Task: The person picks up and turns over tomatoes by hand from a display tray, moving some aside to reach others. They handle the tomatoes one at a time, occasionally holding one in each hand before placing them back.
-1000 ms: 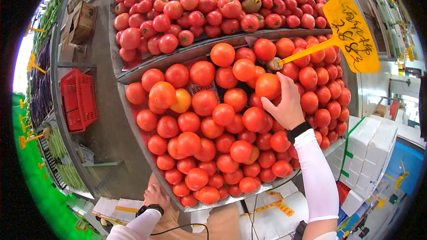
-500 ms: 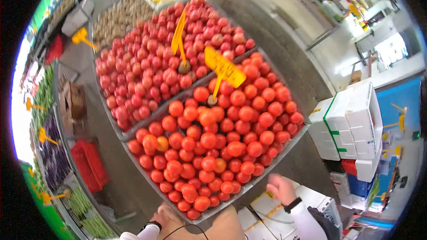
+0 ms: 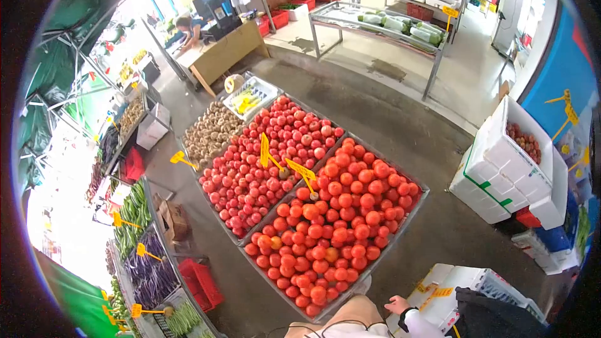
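My right hand (image 3: 396, 305), with a dark band at the wrist, is low in the view, right of my bent leg (image 3: 358, 310). Its fingers are loosely bent and apart, with nothing seen in them. Beside it stand white foam boxes (image 3: 438, 275) with orange tape. My left hand is out of view. In front of me is a grey-edged bin of red tomatoes (image 3: 341, 213), with a yellow price sign (image 3: 302, 170) standing in it. Behind it lies a section of pinker tomatoes (image 3: 250, 181) with another yellow sign (image 3: 265, 150).
Small brown produce (image 3: 213, 130) and a white tray (image 3: 250, 97) lie beyond the tomatoes. White foam boxes (image 3: 494, 172) are stacked at right. Left are eggplants (image 3: 150, 269), green beans (image 3: 183, 319) and a red crate (image 3: 200, 283). A person (image 3: 188, 28) is at a wooden desk (image 3: 228, 56).
The view has tilted up and turned, so the tomato bins sit lower and more of the shop shows. My left hand has left the view. My right hand is now lower, by the foam boxes.
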The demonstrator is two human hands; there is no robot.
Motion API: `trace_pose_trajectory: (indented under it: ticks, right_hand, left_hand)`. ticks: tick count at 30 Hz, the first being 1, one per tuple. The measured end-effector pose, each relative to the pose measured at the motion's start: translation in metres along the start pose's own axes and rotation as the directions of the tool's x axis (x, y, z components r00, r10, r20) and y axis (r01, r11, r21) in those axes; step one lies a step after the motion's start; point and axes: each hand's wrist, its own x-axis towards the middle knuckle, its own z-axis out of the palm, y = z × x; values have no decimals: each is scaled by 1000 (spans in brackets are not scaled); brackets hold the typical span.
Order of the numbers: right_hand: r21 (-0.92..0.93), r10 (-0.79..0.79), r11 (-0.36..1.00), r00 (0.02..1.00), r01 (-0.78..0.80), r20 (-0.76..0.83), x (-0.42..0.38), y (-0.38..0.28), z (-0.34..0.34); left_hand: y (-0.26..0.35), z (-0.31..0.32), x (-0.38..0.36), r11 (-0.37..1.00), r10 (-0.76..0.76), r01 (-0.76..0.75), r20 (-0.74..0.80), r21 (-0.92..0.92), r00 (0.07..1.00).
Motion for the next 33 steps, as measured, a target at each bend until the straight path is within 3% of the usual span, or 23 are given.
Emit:
trace_pose_trajectory:
  ticks: [1,3,5,6,7,8,9,10,11,12,14,15,16,17,18,19,20,22,23,25,26,30,33]
  right_hand:
    - [63,51,997,999,-52,12,0,2,0]
    - [13,-29,999,996,31,-82,-5,8,-6]
    - [27,-70,997,983,75,-171,-42,-13,-21]
    - [34,-177,982,962,188,-209,-40,-10,-29]
    - [36,-208,974,947,223,-243,-55,-25,-43]
    - [38,-299,947,916,320,-269,-52,-25,-55]
    - [113,-312,926,899,361,-308,-47,-28,-64]
    - [67,-328,924,871,376,-366,-68,-62,-85]
    - [-47,-385,912,814,407,-436,-60,-72,-98]
    - [36,-374,904,829,426,-415,-60,-94,-120]
    - [-126,-494,861,749,494,-440,-42,-138,-164]
    - [-104,-513,845,742,524,-433,-29,-164,-185]
    - [-159,-548,831,735,534,-399,-12,-191,-207]
    - [-259,-606,795,712,548,-353,12,-219,-227]
    - [-239,-660,750,674,616,-332,40,-246,-242]
    - [-350,-754,657,581,668,-305,80,-264,-252]
    - [-450,-838,545,475,707,-269,121,-286,-260]
    - [-516,-899,436,388,737,-205,189,-327,-263]
    - [-553,-896,425,420,717,-145,205,-345,-262]
    - [-640,-899,353,437,683,-30,234,-383,-255]
    - [-631,-929,290,369,719,-7,256,-390,-245]
    - [-747,-869,272,489,606,80,296,-420,-208]
    - [-839,-911,215,412,499,12,334,-419,-178]
  left_hand:
    - [5,0,4,1000,10,-10,-11,-21,1000]
    - [7,-1,11,997,71,-71,-14,-20,997]
    - [-11,8,25,968,243,-243,20,57,970]
    - [-24,8,38,903,409,-410,37,130,912]
    - [-35,16,51,733,661,-653,24,191,750]
    - [-19,0,50,777,408,-478,250,410,878]
    - [-15,-1,60,803,428,-502,273,323,861]
    - [16,-11,45,820,379,-457,271,344,885]
    - [33,-13,43,897,289,-370,311,241,905]
    - [39,-10,49,952,203,-268,353,146,913]
    - [44,9,52,860,310,-425,373,282,875]
    - [50,28,45,956,258,-281,206,89,944]
    - [55,46,39,995,103,-103,118,-11,988]
    - [72,65,25,990,-69,74,41,-124,997]
    - [103,74,7,939,-251,238,-20,-248,968]
    - [154,65,-11,923,-268,252,-15,-292,963]
    - [130,108,-18,932,-235,224,-4,-285,972]
    - [126,165,-25,947,-168,167,19,-274,986]
    - [168,174,-33,905,-314,286,-42,-315,949]
    - [240,165,-16,842,-459,397,-99,-365,883]
    - [274,154,-9,819,-500,424,-119,-387,858]
    - [351,141,12,767,-585,479,-161,-427,795]
    - [378,139,22,743,-622,505,-174,-439,764]
